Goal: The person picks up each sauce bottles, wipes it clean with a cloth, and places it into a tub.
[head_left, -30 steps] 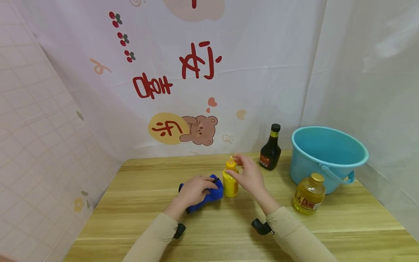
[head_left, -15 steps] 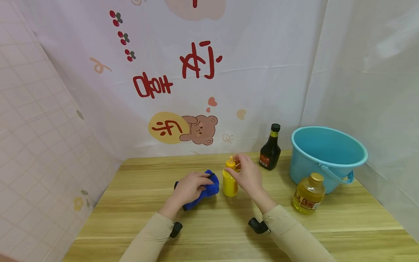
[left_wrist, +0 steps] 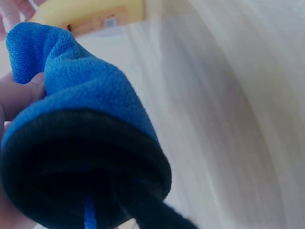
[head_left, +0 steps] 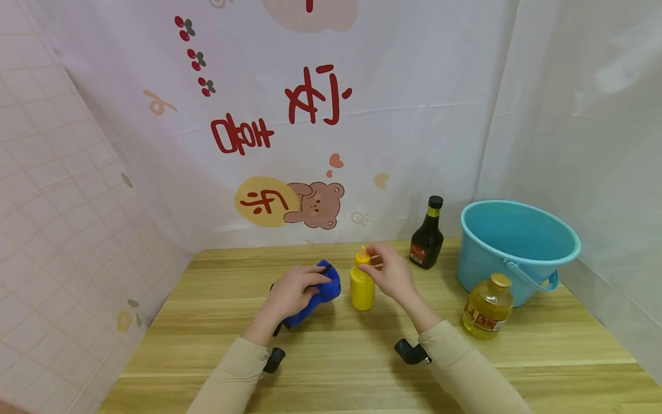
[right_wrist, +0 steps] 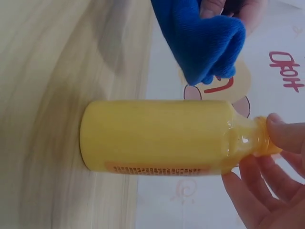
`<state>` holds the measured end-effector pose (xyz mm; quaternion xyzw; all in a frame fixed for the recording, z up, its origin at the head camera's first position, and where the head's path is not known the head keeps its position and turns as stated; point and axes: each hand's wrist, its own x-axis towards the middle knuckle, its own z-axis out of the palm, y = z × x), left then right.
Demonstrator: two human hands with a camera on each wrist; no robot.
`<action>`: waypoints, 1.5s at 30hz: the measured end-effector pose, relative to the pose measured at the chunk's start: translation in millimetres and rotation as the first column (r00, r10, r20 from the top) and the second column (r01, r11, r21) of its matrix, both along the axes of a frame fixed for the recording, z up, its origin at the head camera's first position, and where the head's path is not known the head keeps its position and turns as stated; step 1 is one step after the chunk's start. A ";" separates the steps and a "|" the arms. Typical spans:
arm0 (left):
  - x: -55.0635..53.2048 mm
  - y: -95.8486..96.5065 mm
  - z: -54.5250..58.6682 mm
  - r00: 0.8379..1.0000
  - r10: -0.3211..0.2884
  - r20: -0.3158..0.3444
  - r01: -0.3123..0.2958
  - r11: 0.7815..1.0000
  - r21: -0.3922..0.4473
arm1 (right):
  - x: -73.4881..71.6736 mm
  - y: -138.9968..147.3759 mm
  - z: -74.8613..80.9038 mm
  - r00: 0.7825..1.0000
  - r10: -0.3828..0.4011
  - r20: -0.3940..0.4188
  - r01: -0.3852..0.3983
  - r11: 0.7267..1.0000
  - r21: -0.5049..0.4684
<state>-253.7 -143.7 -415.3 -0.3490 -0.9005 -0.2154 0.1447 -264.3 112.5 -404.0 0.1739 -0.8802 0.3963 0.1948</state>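
Observation:
My left hand [head_left: 293, 292] grips a bunched blue towel [head_left: 328, 289] with dark edging, raised over the table left of the yellow squeeze bottle [head_left: 362, 292]. In the left wrist view the folded towel [left_wrist: 90, 81] hangs with its dark hem towards the camera, and the thumb presses into a fold. With thumb and fingers, my right hand [head_left: 391, 276] holds the squeeze bottle's neck and cap. The right wrist view shows this bottle [right_wrist: 157, 136] standing upright on the table, a strip of small print along one side. Towel and bottle are apart.
A dark sauce bottle [head_left: 427, 238] with a black cap stands behind the right hand. Farther right is a light blue bucket [head_left: 468, 259], with a jar of yellow oil [head_left: 488, 307] in front of it. A printed cloth backdrop [head_left: 414, 144] rises behind the wooden table [head_left: 217, 322].
My left hand has moved left and slightly away from me with the towel, widening the gap to the bottle. The right fingers have come onto the bottle's neck, and the bottle has turned a little.

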 end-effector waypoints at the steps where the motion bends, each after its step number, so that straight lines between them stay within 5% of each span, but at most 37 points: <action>1: 0.2 -0.7 1.6 1.000 -0.001 -0.004 0.001 1.000 0.014 | -0.7 0.7 0.0 1.000 0.015 0.013 -0.015 1.000 -0.007; 9: -0.6 -0.6 14.9 0.996 -0.059 -0.071 0.067 0.990 0.122 | -5.9 5.6 -0.3 0.991 0.109 0.076 -0.108 0.994 -0.020; 19: -4.9 15.3 28.7 0.952 -0.181 -0.249 0.218 0.967 0.132 | -7.3 10.7 0.0 0.978 0.191 0.080 -0.190 0.982 -0.018; 34: -3.9 34.6 7.6 0.974 -0.135 -0.180 0.154 0.983 0.097 | -9.2 11.1 -0.8 0.978 0.201 0.061 -0.199 0.979 -0.033; 45: -1.1 34.0 2.7 0.979 -0.131 -0.157 0.141 0.988 0.058 | -7.9 11.8 -1.4 0.976 0.207 0.075 -0.205 0.978 -0.030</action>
